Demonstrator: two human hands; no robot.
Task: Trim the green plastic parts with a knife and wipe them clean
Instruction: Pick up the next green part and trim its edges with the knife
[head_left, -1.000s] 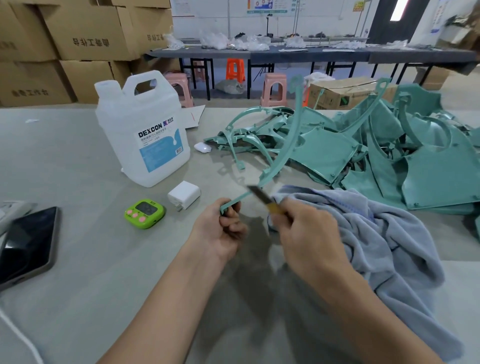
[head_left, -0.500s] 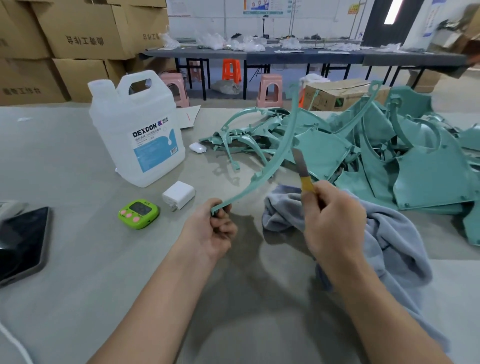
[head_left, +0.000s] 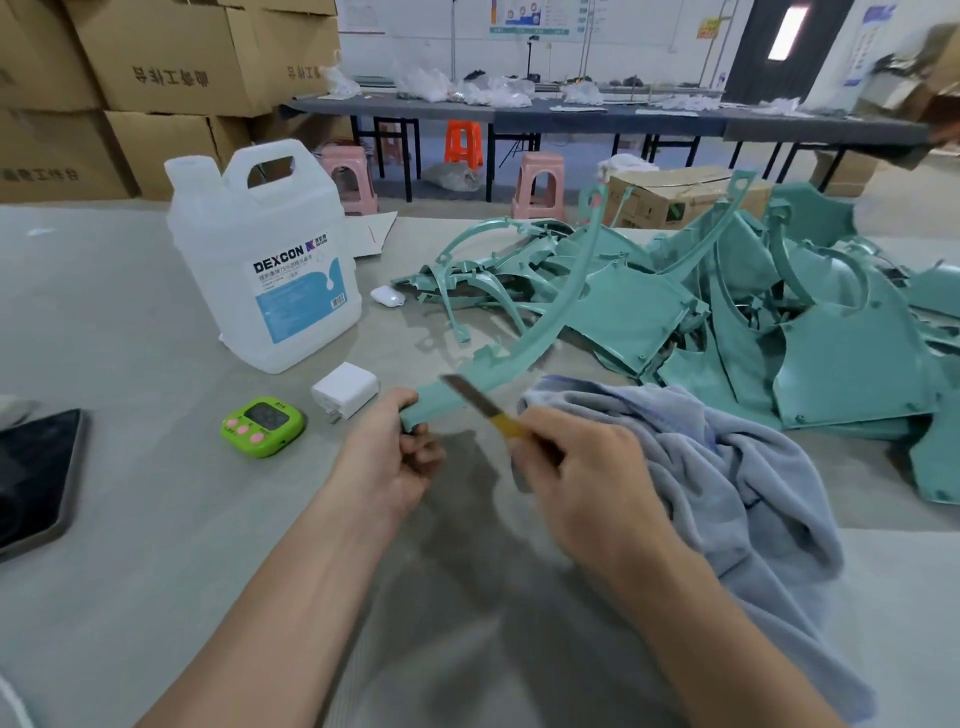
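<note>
**Trimming in hand, wiping to come**

Fingers of the left hand (head_left: 387, 462) curled round the near end of the curved green strip (head_left: 545, 322), held off the table (head_left: 130, 364). The right hand (head_left: 582, 467) clamped the yellow-handled knife (head_left: 475, 400), its blade crossing that strip. The next stroke likely needed to run away from the gripping fingers.

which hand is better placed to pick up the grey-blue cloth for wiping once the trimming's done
Right, probably. The right hand sits close beside the crumpled grey-blue cloth, though it must first put down the yellow-handled knife. The left hand grips the curved green plastic strip on the far side.
</note>
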